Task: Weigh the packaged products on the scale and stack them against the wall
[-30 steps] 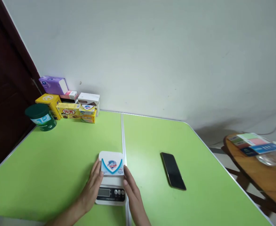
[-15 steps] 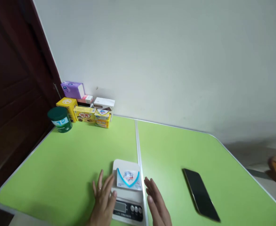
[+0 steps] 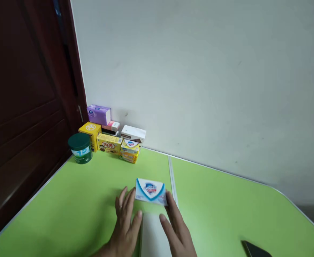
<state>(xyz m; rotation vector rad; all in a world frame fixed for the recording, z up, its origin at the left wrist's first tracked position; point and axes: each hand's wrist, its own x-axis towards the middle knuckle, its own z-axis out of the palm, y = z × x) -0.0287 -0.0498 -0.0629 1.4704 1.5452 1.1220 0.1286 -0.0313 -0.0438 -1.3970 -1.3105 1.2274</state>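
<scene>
The white-and-blue box (image 3: 151,191) was in the lower middle of the frame, label side up and slightly askew, apparently raised clear of the green table (image 3: 213,200). It was braced between the two hands. The left hand (image 3: 125,225) had its fingers spread, fingertips at the box's left end; the right hand (image 3: 180,233) had its forefinger against the right end, its thumb standing apart. Neither hand pinched it alone, so the hold seemed to rest on inward pressure from both sides. If one side eased off or pushed harder, the box could have tipped, twisted or dropped, perhaps onto the white flat object (image 3: 155,237) just below it at the bottom edge.

Farther out, a dark phone (image 3: 256,250) was cut off at the lower right. At the left, the green tub (image 3: 80,148) and small cartons (image 3: 109,143) stood close together; a careless reach there could have knocked them.
</scene>
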